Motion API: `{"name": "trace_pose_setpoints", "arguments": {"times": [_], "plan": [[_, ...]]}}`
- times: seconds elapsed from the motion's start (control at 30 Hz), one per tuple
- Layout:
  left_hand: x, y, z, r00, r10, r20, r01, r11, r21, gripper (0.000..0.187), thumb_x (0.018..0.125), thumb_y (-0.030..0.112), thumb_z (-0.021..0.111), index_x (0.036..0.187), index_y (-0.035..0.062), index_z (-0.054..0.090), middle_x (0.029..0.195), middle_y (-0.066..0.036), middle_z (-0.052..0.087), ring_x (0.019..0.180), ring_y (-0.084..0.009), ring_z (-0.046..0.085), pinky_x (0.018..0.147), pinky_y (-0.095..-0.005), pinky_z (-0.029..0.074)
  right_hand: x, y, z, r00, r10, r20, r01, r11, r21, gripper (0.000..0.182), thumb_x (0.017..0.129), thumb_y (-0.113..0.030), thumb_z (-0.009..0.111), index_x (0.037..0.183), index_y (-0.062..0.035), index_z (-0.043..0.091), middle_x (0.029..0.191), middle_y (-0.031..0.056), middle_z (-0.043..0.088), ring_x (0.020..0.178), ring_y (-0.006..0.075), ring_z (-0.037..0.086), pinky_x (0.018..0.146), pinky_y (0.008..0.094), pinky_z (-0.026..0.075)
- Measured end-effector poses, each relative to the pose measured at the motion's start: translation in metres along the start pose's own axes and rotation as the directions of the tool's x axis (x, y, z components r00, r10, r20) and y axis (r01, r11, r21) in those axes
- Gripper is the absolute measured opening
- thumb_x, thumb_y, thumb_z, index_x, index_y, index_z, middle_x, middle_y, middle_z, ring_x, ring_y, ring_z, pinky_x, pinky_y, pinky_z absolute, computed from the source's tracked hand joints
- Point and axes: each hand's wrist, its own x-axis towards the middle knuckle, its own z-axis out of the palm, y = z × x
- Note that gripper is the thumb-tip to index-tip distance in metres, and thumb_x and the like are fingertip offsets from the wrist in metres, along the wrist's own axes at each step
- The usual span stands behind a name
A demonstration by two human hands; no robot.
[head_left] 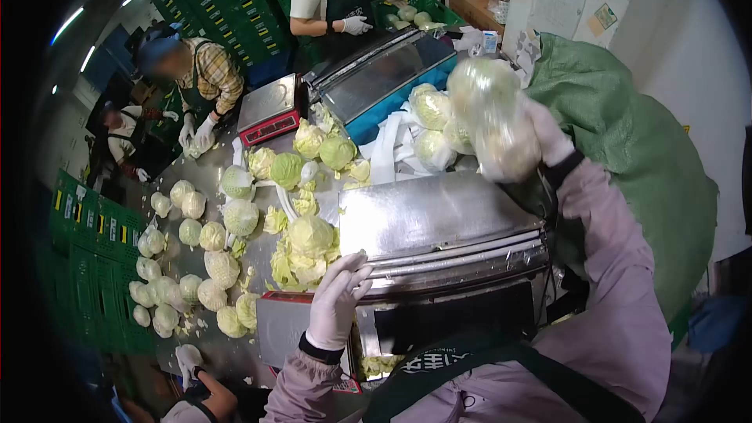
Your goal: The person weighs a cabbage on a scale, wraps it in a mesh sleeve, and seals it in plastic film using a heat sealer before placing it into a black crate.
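My right hand, in a white glove, is closed on a cabbage in clear film, raised over the far right of the wrapping machine. Motion smears its outline, and a second round shape shows in the film. With fingers stretched and a little apart, my gloved left hand touches the front left corner of that machine's metal top. Loose leaves and an unwrapped cabbage lie just beyond it. Several wrapped cabbages are heaped behind the machine on white strips.
A large green sack bulges at the right by the wall. Many netted cabbages cover the table's left. Scales and a second wrapping machine stand farther back. Co-workers work around the table; green crates are stacked behind.
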Motion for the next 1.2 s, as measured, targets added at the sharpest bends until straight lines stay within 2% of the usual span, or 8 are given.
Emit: {"name": "trace_pose_setpoints", "arguments": {"times": [0.2,0.27,0.37,0.6,0.67,0.9,1.1,1.2], "plan": [[0.017,-0.01,-0.024,0.995,-0.042,-0.096,0.038,0.998,-0.048,0.039,0.094,0.019,0.051,0.128,-0.0006,0.048,0.125,-0.015,0.055,0.108,-0.0216,0.058,0.097,-0.0376,0.043,0.109,0.005,-0.103,0.868,-0.194,-0.458,-0.037,0.893,-0.448,0.047,0.097,-0.031,0.051,0.128,0.0036,0.049,0.122,0.0088,0.058,0.106,0.017,0.056,0.092,0.0307,0.044],[0.018,-0.006,-0.029,0.985,-0.07,-0.157,0.076,0.997,0.028,0.04,0.095,0.019,0.05,0.127,-0.004,0.047,0.121,-0.017,0.057,0.107,-0.0229,0.059,0.096,-0.037,0.043,0.121,0.028,-0.131,0.907,-0.188,-0.378,-0.311,0.307,-0.899,0.05,0.096,-0.032,0.051,0.131,0.0037,0.047,0.123,0.0093,0.058,0.107,0.0184,0.057,0.093,0.0297,0.043],[0.034,-0.007,-0.037,0.978,-0.093,-0.188,0.1,0.995,0.029,0.041,0.095,0.02,0.05,0.127,-0.0058,0.047,0.119,-0.019,0.058,0.107,-0.024,0.059,0.096,-0.0364,0.043,0.126,0.057,-0.143,0.9,0.135,-0.415,-0.234,0.952,-0.199,0.05,0.096,-0.038,0.051,0.132,-0.004,0.049,0.126,0.0116,0.057,0.112,0.0226,0.057,0.096,0.0327,0.044],[0.095,-0.012,0.009,0.979,-0.2,-0.044,0.204,0.973,0.108,0.038,0.095,0.021,0.05,0.125,-0.0025,0.049,0.121,-0.016,0.058,0.113,-0.0257,0.056,0.101,-0.0377,0.041,0.14,0.075,-0.175,0.904,0.137,-0.405,-0.268,0.92,-0.287,0.052,0.094,-0.043,0.051,0.126,-0.0015,0.054,0.119,0.0134,0.062,0.107,0.0237,0.059,0.093,0.0342,0.044],[0.105,-0.013,0.028,0.97,-0.239,0.029,0.228,0.95,0.213,0.038,0.095,0.022,0.051,0.125,-0.0006,0.05,0.123,-0.014,0.057,0.115,-0.0258,0.055,0.101,-0.0373,0.04,0.139,0.073,-0.171,0.782,-0.252,-0.569,-0.43,0.443,-0.787,0.059,0.09,-0.054,0.046,0.116,-0.0037,0.062,0.111,0.0238,0.063,0.109,0.0371,0.058,0.094,0.0404,0.042],[0.097,-0.007,0.052,0.934,-0.263,0.243,0.12,0.868,0.481,0.033,0.095,0.008,0.052,0.127,0.0008,0.051,0.124,-0.008,0.056,0.115,-0.0175,0.054,0.1,-0.0304,0.04,0.109,0.048,-0.152,0.856,-0.203,-0.475,-0.42,0.263,-0.869,0.061,0.094,-0.054,0.03,0.121,-0.006,0.057,0.12,0.0236,0.058,0.115,0.0425,0.051,0.096,0.0442,0.039],[0.082,0.007,0.037,0.942,-0.272,0.196,0.104,0.792,0.601,0.034,0.095,0.01,0.054,0.128,0.0014,0.05,0.124,-0.007,0.056,0.115,-0.0162,0.053,0.1,-0.0292,0.04,0.011,-0.055,-0.106,0.805,0.326,-0.496,-0.215,-0.619,-0.755,0.06,0.088,-0.056,0.045,0.131,-0.0148,0.054,0.126,0.0149,0.059,0.118,0.0313,0.054,0.102,0.0472,0.035],[0.082,0.017,0.062,0.925,-0.234,0.299,-0.009,0.775,0.632,0.034,0.095,0.01,0.055,0.127,0.0011,0.051,0.123,-0.007,0.056,0.115,-0.0161,0.052,0.1,-0.0292,0.04,-0.039,-0.113,-0.085,0.842,0.37,-0.393,-0.079,-0.637,-0.767,0.038,0.081,-0.039,0.061,0.108,-0.0122,0.068,0.105,0.0142,0.067,0.102,0.0317,0.062,0.087,0.0425,0.047]]}}
